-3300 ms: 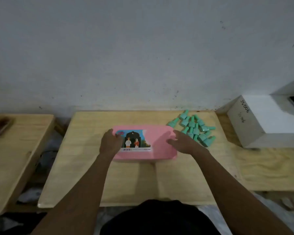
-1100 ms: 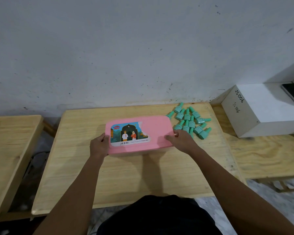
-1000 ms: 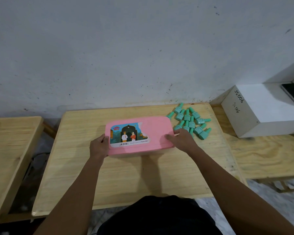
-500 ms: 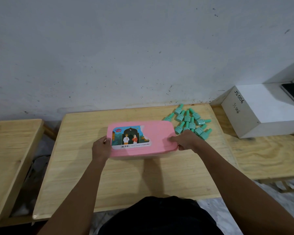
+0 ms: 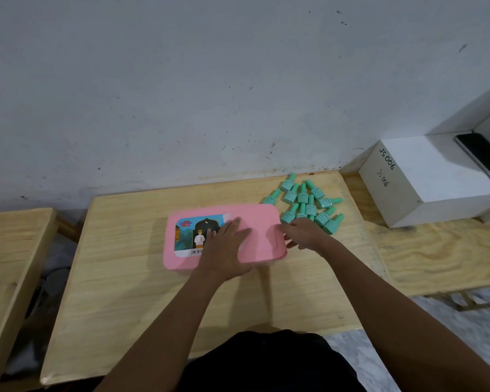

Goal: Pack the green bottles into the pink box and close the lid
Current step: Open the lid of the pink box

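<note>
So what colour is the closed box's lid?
Pink lid with a colourful picture label, clearest in the head view.

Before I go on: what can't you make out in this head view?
- Inside of the pink box: hidden by its shut lid.
- Label: right part covered by the left hand.
- Right hand fingertips: grip at the lid's edge unclear.
- Green bottles: print too small.

Left hand (image 5: 227, 250) flat on pink box (image 5: 263, 236) lid, right hand (image 5: 304, 233) at its edge, green bottles (image 5: 306, 203) beside
</note>
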Available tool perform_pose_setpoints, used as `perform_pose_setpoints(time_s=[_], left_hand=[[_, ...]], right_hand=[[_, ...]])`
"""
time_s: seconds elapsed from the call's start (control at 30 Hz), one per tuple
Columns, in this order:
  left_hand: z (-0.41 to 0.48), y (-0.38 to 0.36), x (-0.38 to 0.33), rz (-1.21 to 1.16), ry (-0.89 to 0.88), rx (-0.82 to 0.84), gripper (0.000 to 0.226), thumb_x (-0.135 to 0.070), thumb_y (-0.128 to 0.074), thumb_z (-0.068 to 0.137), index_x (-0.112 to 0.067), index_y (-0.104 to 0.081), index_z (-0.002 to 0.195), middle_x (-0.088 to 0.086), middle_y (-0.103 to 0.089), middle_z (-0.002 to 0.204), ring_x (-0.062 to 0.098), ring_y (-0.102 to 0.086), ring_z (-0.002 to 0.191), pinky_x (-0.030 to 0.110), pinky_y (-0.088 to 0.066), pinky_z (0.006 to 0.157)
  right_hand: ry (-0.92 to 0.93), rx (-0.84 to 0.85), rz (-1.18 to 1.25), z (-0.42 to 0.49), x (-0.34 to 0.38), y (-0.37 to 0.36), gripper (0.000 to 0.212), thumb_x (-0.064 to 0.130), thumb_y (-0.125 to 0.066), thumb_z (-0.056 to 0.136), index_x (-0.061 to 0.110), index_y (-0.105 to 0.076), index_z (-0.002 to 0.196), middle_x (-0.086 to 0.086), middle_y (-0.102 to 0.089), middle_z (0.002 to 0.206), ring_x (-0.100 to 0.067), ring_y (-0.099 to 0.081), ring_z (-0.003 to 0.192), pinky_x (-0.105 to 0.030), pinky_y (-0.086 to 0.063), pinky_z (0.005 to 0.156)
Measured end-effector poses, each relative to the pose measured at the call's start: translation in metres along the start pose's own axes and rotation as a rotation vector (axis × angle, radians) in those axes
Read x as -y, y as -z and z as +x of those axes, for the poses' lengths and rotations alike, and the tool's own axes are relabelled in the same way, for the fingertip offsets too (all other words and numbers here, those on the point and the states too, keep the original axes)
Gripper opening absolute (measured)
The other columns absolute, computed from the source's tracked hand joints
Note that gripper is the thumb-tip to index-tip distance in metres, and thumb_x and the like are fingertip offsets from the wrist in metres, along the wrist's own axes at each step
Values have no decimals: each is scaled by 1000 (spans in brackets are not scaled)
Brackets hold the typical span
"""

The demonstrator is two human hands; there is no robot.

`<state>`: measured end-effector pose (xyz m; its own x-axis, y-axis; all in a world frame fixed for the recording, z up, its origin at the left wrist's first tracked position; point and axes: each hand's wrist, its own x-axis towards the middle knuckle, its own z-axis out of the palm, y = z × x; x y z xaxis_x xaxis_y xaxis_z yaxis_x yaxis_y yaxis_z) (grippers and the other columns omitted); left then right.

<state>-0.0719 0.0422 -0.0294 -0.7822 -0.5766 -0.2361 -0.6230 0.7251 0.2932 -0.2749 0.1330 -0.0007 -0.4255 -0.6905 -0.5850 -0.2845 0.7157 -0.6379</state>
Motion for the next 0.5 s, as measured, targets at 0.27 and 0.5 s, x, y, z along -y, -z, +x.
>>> perform_pose_setpoints(time_s=[0.27, 0.5], left_hand=[[-1, 3, 1, -38, -3, -4, 90, -65, -66, 70, -34, -29, 147, -3, -9, 161, 17, -9, 149, 60, -12, 117], [0, 8, -1, -105, 2, 27, 87, -52, -72, 68, -37, -33, 144, -1, -13, 161, 19, -11, 148, 63, -15, 115]], right_hand=[[78, -139, 70, 31, 23, -4, 41, 28, -51, 97, -10, -66, 103, -25, -66, 99, -29, -60, 83, -38, -51, 80], [-11, -194, -114, 48, 29, -5, 33, 35, -65, 89, 9, -54, 71, 3, -44, 60, -9, -42, 50, -18, -37, 48]])
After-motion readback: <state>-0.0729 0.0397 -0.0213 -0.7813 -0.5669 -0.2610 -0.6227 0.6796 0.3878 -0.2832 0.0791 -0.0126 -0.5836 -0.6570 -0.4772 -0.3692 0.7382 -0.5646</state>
